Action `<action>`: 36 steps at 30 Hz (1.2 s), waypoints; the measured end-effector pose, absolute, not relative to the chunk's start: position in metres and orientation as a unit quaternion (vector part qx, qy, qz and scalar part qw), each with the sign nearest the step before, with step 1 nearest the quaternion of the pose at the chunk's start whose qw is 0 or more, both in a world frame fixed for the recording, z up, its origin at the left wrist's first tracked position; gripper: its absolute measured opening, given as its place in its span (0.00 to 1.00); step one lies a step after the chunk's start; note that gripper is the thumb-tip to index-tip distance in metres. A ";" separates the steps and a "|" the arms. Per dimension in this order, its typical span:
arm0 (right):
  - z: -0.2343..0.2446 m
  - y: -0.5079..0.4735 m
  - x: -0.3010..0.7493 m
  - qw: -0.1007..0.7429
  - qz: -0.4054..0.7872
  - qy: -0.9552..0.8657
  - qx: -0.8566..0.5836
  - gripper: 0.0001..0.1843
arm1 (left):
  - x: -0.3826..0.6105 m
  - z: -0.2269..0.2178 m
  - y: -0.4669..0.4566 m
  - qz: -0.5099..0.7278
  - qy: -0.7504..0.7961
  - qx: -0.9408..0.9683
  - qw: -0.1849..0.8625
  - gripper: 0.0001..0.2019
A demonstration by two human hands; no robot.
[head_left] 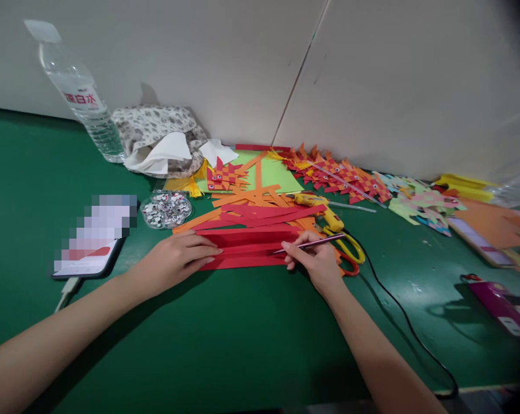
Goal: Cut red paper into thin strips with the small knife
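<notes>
Folded red paper lies on the green table, with creases running along its length. My left hand rests on its left end, fingers stretched out over the sheet. In my right hand is a slim dark pencil, held in a writing grip, its point on the paper near the middle crease. Loose red paper strips and orange paper strips are piled just behind the sheet. Scissors with yellow and red handles lie beside my right hand, partly hidden.
A yellow glue gun trails a black cable. Woven paper fish lie along the wall. At left are a water bottle, tissue pouch, googly-eye box and phone. A purple device sits right.
</notes>
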State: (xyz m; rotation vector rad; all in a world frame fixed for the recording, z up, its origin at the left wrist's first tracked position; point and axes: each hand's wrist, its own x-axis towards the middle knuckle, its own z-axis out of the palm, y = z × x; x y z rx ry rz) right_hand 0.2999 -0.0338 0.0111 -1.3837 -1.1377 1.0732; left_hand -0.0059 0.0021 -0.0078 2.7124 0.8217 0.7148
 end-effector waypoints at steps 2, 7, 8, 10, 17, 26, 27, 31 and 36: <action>0.011 -0.034 0.300 0.504 0.439 -0.473 -0.574 0.21 | -0.006 -0.008 0.002 0.248 0.278 0.921 0.112 0.14; 0.016 -0.038 0.301 0.555 0.358 -0.499 -0.561 0.17 | -0.004 -0.007 0.001 0.251 0.277 0.923 0.093 0.13; 0.018 -0.039 0.302 0.569 0.328 -0.510 -0.555 0.15 | -0.003 -0.006 0.000 0.252 0.279 0.923 0.083 0.13; 0.021 -0.040 0.303 0.562 0.265 -0.557 -0.551 0.11 | -0.002 -0.005 -0.001 0.255 0.285 0.922 0.063 0.12; 0.008 -0.027 0.311 0.345 0.067 -0.806 -0.476 0.03 | -0.003 0.000 -0.003 0.263 0.300 0.916 0.039 0.11; 0.013 -0.031 0.307 0.308 0.067 -0.837 -0.447 0.09 | -0.005 -0.005 -0.001 0.253 0.289 0.923 0.017 0.13; 0.013 -0.031 0.307 0.312 0.062 -0.836 -0.448 0.09 | -0.006 -0.005 0.000 0.255 0.286 0.924 0.013 0.13; 0.010 -0.030 0.308 0.324 0.050 -0.827 -0.457 0.11 | -0.008 -0.007 0.001 0.263 0.281 0.923 0.024 0.13; 0.009 -0.030 0.307 0.341 0.074 -0.810 -0.472 0.08 | -0.007 -0.009 0.004 0.283 0.314 0.904 0.061 0.12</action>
